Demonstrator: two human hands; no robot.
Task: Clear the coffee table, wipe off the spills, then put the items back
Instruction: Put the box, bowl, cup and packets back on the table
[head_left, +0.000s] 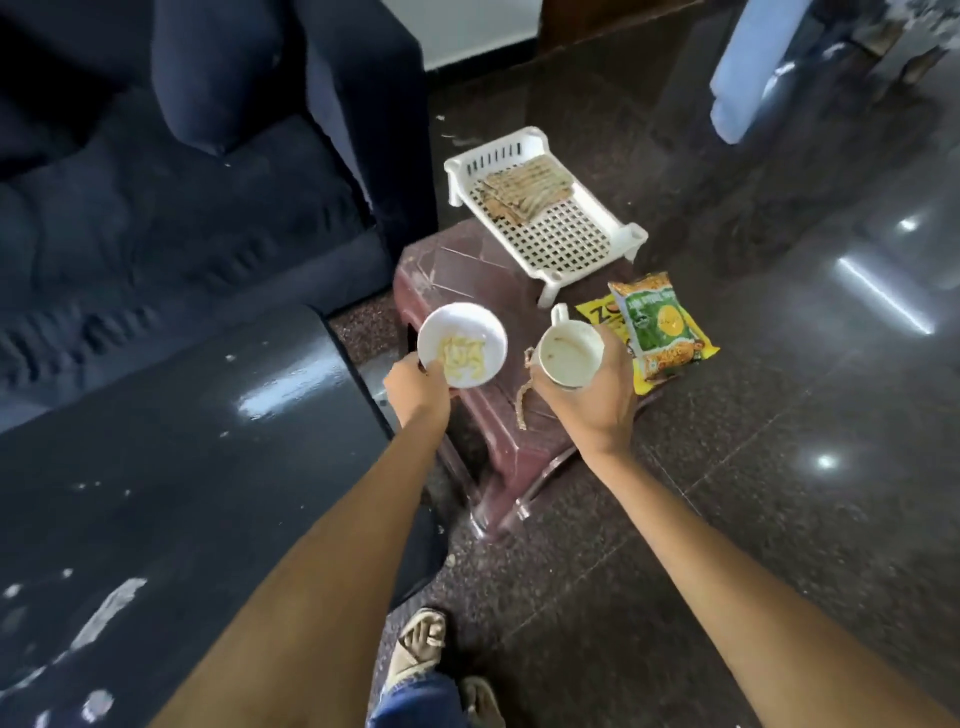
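Coffee table (156, 467), dark and streaked with pale spills, fills the head view at 8 o'clock. Left hand (415, 389) grips a white bowl (462, 344) of pale food; right hand (592, 395) clasps a white cup (570, 352), both above a maroon stool (467, 275). At 1 o'clock sit a white basket (550, 244) and snack packets (660, 332)

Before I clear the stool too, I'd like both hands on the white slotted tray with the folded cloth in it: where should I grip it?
Take the white tray by its two long side rims, a hand coming in from each side. The raised rims look easy to hold, and level lifting should keep the folded cloth at the far end from sliding.
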